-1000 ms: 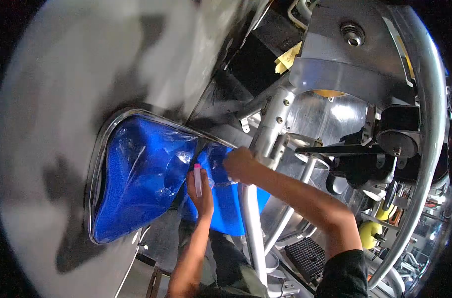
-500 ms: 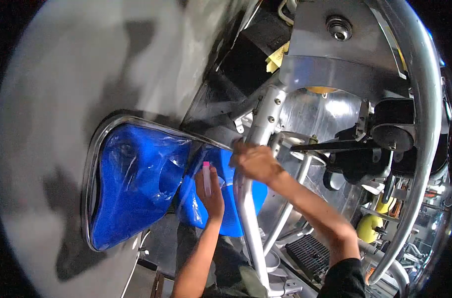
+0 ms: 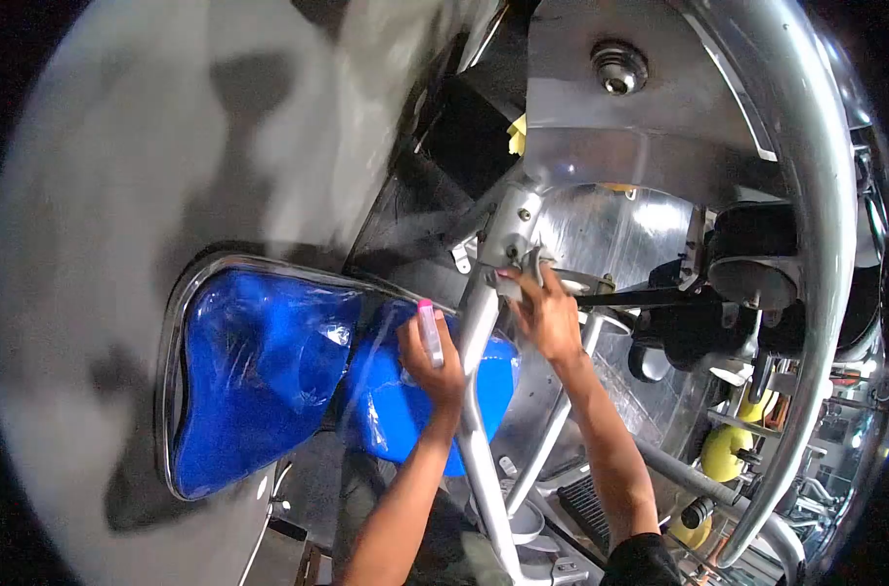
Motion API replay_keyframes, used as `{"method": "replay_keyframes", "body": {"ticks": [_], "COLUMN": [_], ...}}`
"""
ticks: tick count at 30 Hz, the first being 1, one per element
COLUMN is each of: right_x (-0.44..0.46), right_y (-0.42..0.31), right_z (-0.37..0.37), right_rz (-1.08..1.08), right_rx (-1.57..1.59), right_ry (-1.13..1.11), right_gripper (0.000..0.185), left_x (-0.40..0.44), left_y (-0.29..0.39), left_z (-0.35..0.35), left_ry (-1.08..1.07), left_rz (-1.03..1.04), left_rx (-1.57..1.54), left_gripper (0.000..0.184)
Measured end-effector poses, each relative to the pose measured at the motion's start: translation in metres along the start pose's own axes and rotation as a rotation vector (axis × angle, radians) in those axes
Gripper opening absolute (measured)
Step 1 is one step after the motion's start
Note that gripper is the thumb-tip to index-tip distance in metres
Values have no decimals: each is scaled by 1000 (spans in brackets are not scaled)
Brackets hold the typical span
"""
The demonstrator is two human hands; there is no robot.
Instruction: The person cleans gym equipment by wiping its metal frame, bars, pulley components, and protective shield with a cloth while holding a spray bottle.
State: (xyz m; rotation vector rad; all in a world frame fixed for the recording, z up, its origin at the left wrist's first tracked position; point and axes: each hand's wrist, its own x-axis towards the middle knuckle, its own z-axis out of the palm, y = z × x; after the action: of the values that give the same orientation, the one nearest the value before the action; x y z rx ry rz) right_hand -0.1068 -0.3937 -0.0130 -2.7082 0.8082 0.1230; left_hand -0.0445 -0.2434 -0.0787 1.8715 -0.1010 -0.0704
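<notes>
My left hand (image 3: 433,359) is closed around a small clear bottle with a pink cap (image 3: 429,330), held with the cap up. It is in front of a blue seat wrapped in clear plastic (image 3: 391,415). On the silver tube frame (image 3: 481,317), just below a joint with bolts, the fingers of my right hand (image 3: 550,317) press a small grey piece that looks like cloth (image 3: 525,277). My right hand partly hides that piece.
A blue plastic-wrapped backrest with a metal rim (image 3: 254,376) stands at the left, by a grey wall (image 3: 93,215). A thick curved silver tube (image 3: 830,254) rises at the right. Black pads (image 3: 757,239) and yellow round parts (image 3: 726,452) lie behind it.
My right hand, blurred before, has moved right and slightly down along the view, now at the tube joint. My left hand has shifted slightly right with the bottle. The view has shifted slightly too.
</notes>
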Motion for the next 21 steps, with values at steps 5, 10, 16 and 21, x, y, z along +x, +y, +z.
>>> {"method": "replay_keyframes", "body": {"ticks": [5,10,16,21], "right_x": [-5,53,108,127], "right_y": [-11,-28,-84,-86], "right_z": [5,12,13,29], "right_rz": [-403,-370,-430,-415], "right_rx": [-128,-293,-523,-570], "right_ry": [98,-230,-543,-745], "right_gripper": [50,29,24,24], "left_x": [-6,-5,0,2], "left_y": [-10,-2,-4,-3], "left_z": [5,4,0,-1], "left_ry": [17,20,-67,-93], "left_rz": [-4,159,157,233], "left_rx": [194,265,306,282], "left_gripper": [20,19,14,12]}}
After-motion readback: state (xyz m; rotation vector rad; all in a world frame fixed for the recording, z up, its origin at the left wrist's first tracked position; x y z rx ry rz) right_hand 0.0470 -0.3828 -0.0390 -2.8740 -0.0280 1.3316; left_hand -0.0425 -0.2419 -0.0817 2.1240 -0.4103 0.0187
